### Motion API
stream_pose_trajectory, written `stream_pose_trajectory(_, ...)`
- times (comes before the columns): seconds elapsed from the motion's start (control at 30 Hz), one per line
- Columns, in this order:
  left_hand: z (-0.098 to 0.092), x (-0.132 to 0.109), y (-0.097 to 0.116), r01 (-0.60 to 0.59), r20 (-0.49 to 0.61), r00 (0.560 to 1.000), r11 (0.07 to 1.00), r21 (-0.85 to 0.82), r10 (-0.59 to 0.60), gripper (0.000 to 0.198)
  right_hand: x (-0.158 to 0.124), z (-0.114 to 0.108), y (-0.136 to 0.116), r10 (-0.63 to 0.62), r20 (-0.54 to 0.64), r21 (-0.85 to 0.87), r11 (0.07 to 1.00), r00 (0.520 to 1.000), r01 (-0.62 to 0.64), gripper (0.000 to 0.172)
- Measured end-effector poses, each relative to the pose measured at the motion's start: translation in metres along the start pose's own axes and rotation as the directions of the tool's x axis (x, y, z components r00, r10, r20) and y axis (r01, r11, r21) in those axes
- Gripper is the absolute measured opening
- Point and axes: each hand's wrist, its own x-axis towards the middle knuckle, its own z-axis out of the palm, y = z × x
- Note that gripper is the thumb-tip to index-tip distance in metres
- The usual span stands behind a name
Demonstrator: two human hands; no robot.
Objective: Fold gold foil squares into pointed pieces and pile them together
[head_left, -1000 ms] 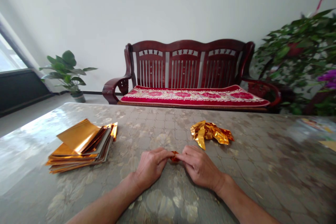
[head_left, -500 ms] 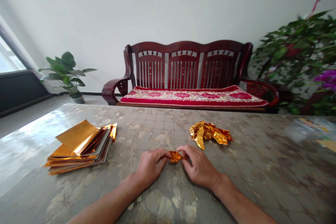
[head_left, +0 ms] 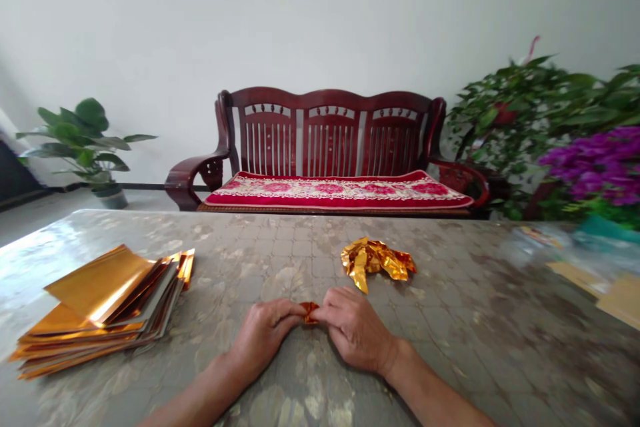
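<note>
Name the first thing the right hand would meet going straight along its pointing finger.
The small foil piece, right at that hand's fingertip; beyond it, probably the left hand, though depth is unclear.

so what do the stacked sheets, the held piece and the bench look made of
Stacked sheets: likely metallic foil paper, smooth glossy gold, with dull grey faces showing among them.
Held piece: seemingly similar foil, shiny and creased, though little of it shows.
Bench: probably varnished red-brown wood, judging by its sheen and carved detail.

Left hand (head_left: 263,332), right hand (head_left: 355,328), foil (head_left: 310,311) held between
</note>
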Motion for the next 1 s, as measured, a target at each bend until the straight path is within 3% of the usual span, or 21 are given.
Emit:
stream_pose_trajectory(0.13,0.001,-0.002,-0.005,-0.025,-0.015,1.000,1.000,0.003,0.025,0.018,-0.001,0.004,0.002,0.004,-0.046,0.039,0.999,0.999,-0.002,0.029)
stream_pose_trajectory(0.27,0.003,-0.006,-0.010,-0.042,-0.047,0.998,0.999,0.024,0.043,0.019,-0.001,0.008,0.003,0.011,-0.178,0.083,0.997,0.984,0.004,0.032)
stream_pose_trajectory(0.4,0.004,-0.007,-0.012,-0.040,-0.099,0.994,0.999,0.021,0.042,0.016,0.000,0.008,0.001,0.076,-0.266,0.132,0.990,0.961,-0.041,0.025)
stream_pose_trajectory(0.47,0.005,-0.006,-0.012,-0.023,-0.111,0.994,1.000,-0.007,0.022,0.014,0.000,0.007,0.000,0.134,-0.268,0.161,0.983,0.954,-0.093,0.020)
stream_pose_trajectory(0.63,0.005,-0.003,-0.006,0.015,-0.146,0.989,0.997,-0.073,-0.026,0.010,-0.004,0.009,0.002,0.292,-0.248,0.235,0.943,0.924,-0.235,0.032)
stream_pose_trajectory(1.0,0.007,0.002,-0.004,0.089,-0.096,0.990,0.986,-0.143,-0.103,0.035,-0.004,0.012,0.008,0.263,-0.246,0.136,0.962,0.933,-0.236,0.044)
